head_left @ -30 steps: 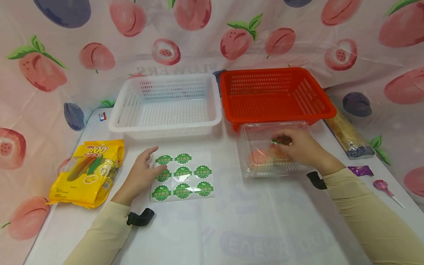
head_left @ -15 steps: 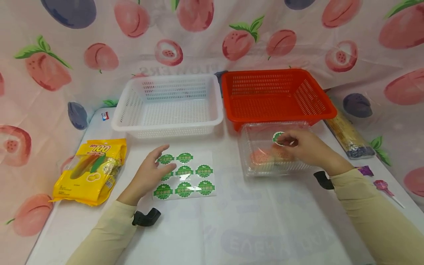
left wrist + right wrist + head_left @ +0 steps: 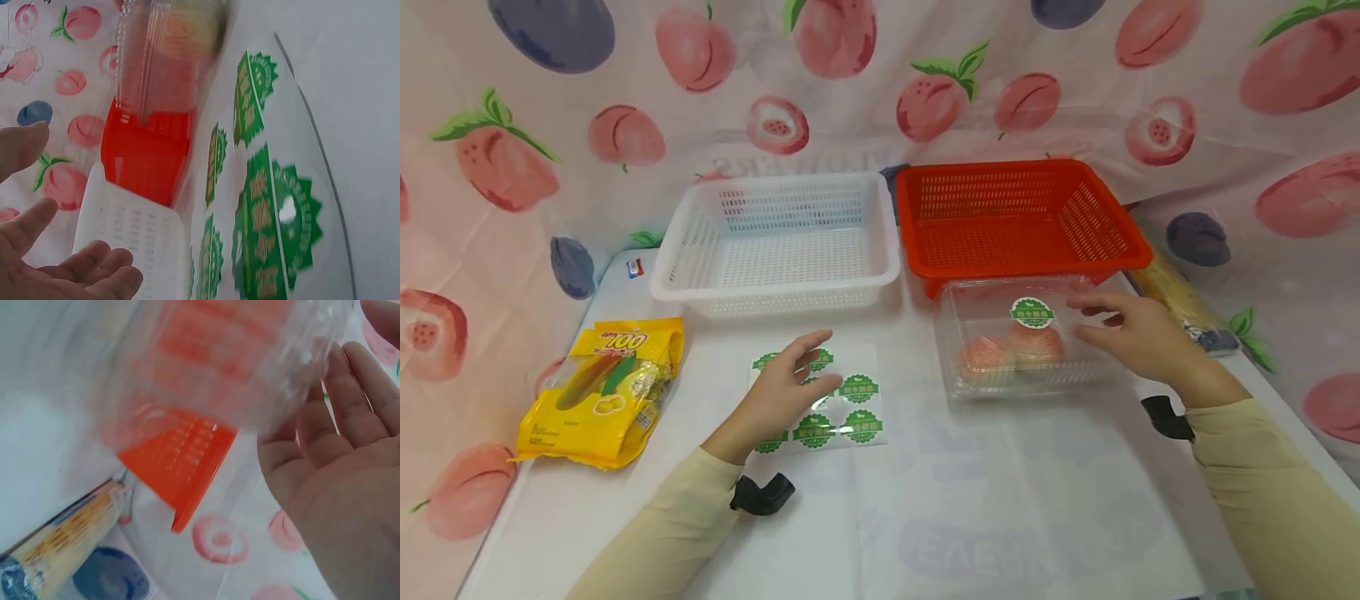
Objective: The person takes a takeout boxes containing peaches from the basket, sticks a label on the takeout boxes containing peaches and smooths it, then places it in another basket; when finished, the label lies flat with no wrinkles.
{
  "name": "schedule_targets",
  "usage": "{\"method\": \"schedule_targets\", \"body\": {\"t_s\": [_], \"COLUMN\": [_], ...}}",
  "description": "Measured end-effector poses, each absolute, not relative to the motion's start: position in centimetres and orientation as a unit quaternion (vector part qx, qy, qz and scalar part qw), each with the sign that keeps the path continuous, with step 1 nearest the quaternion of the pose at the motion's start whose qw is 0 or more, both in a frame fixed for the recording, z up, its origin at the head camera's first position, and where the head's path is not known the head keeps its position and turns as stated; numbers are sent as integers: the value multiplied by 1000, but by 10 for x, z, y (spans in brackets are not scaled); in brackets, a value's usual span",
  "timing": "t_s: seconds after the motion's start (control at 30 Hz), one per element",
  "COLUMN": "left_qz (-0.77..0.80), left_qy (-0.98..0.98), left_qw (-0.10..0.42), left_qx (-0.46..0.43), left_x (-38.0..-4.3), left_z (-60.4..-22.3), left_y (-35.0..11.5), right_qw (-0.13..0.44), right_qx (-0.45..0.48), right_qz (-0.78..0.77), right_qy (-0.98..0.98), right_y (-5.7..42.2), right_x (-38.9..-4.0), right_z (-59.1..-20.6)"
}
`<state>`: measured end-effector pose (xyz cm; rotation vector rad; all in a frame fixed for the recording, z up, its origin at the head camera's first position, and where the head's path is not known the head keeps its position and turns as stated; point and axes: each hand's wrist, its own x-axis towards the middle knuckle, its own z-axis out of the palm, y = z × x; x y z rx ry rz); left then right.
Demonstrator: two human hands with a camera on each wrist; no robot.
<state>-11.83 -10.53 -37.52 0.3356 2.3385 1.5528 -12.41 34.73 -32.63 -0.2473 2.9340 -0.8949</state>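
Note:
A clear plastic clamshell box (image 3: 966, 304) lies in front of the red basket, with two reddish round pieces (image 3: 1033, 343) visible inside. On its lid sits a round green-and-white sticker (image 3: 1032, 313). Just right of that sticker is my right hand (image 3: 1138, 342), fingers spread and holding nothing; the right wrist view shows its palm beside the box (image 3: 212, 381). My left hand (image 3: 782, 396), also holding nothing, hovers over a white sheet (image 3: 867, 360) of green stickers (image 3: 861, 425) and hides part of it. Its loosely bent fingers (image 3: 94, 256) show in the left wrist view.
A white basket (image 3: 775, 296) and a red basket (image 3: 1022, 268) stand along the back. A yellow bag (image 3: 598, 400) lies at the left, near a small red-and-blue packet (image 3: 635, 267). At the right, a long clear-wrapped pack (image 3: 1172, 296) lies behind my right hand.
My right hand has let go of the sticker, which now shows on the box lid, and has moved right. My left hand has shifted right over the sticker sheet.

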Motion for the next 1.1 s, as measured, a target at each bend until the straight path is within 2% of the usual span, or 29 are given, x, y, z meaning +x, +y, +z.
{"method": "schedule_targets", "body": {"t_s": [0.1,0.3,0.43,0.73,1.1], "left_qz": [555,575,584,628,594], "left_qy": [807,787,774,726,767], "left_qw": [157,173,189,232,197], "left_qx": [128,142,157,157,141], "left_x": [-119,-123,-128,-136,-138], "left_z": [-377,-382,-385,-396,-395], "left_y": [-94,-62,-36,18,41], "right_qw": [13,23,21,82,132], "right_qx": [-64,-31,-55,-27,-2], "right_qz": [-289,-315,-338,-377,-396], "right_qy": [955,948,939,922,909], "right_y": [356,374,385,392,396], "right_x": [-121,-115,-114,-114,-119], "right_z": [-328,-336,-347,-362,-371]}}
